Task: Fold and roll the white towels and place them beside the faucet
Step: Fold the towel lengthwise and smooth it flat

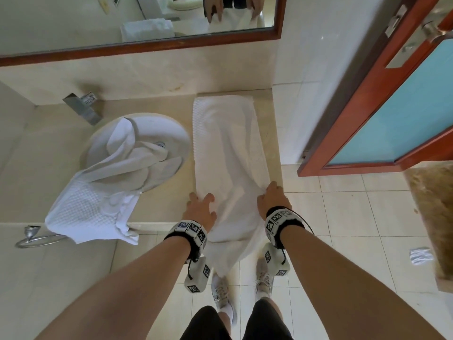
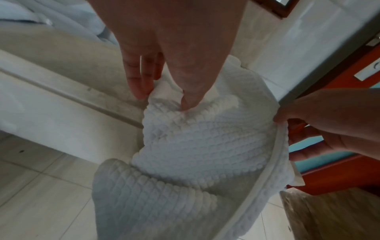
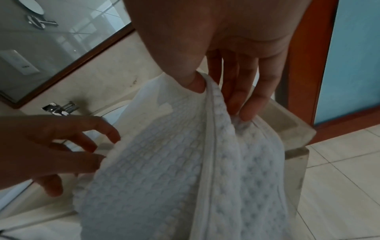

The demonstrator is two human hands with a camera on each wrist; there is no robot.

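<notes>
We see a person's two bare hands at the front edge of a beige stone vanity counter [image 1: 152,192], each gripping one side of a long white waffle-weave towel [image 1: 228,153]. The left hand [image 1: 201,207] pinches the towel's left edge between thumb and fingers [image 2: 137,81]; the right hand [image 1: 272,198] pinches the right edge, thumb on top and fingers [image 3: 246,104] curled beneath. Beyond the grip, the towel lies flat along the counter toward the wall; below the grip, its near end hangs over the counter edge toward the tiled floor [image 1: 355,229].

To the left of the held towel sits a round white sink [image 1: 171,133]; a second white towel [image 1: 103,192] lies crumpled in it and spills over the counter front. Behind the sink stands a square chrome faucet [image 1: 82,107], with a wood-framed mirror [image 1: 147,45] above. To the right of the grip is a wooden door with blue glass [image 1: 397,114].
</notes>
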